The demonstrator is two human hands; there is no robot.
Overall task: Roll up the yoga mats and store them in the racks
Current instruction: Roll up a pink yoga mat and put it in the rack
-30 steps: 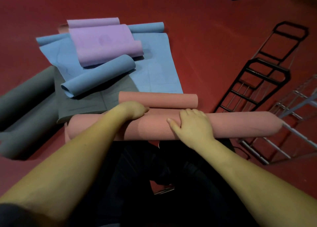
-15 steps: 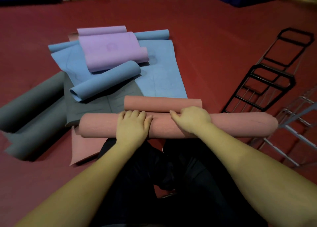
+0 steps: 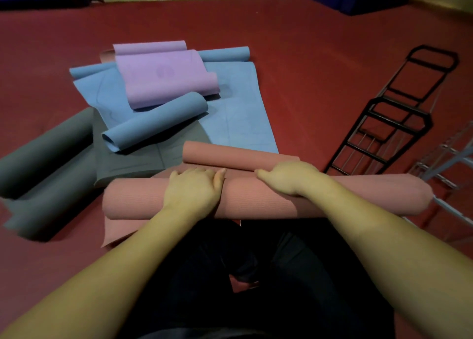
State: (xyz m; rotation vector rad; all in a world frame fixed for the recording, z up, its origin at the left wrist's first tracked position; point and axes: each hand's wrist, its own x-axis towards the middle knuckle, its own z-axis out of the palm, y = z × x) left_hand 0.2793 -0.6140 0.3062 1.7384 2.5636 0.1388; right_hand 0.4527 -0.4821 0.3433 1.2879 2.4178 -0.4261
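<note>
A thick salmon-pink mat roll [image 3: 256,198] lies crosswise in front of my knees, with a flat tail of it under the roll at the left. My left hand [image 3: 193,189] rests palm-down on top of the roll, fingers straight and reaching over its far side. My right hand [image 3: 286,178] presses on the roll a little to the right, its fingers curving over the far side. A thinner pink curl [image 3: 238,155] of the mat's far end lies just beyond both hands. A black wire rack [image 3: 378,131] lies flat on the floor at the right.
Beyond the pink mat lies a pile: a blue mat [image 3: 238,113] with a curled blue roll [image 3: 153,121], a purple mat [image 3: 163,77] on top, and a grey mat [image 3: 51,159] at the left. A silver rack [image 3: 450,164] sits at the right edge. Red floor all around.
My left hand has gone from a bent grip at the roll's far side to lying flat on top. Both hands and the roll have shifted slightly away from me.
</note>
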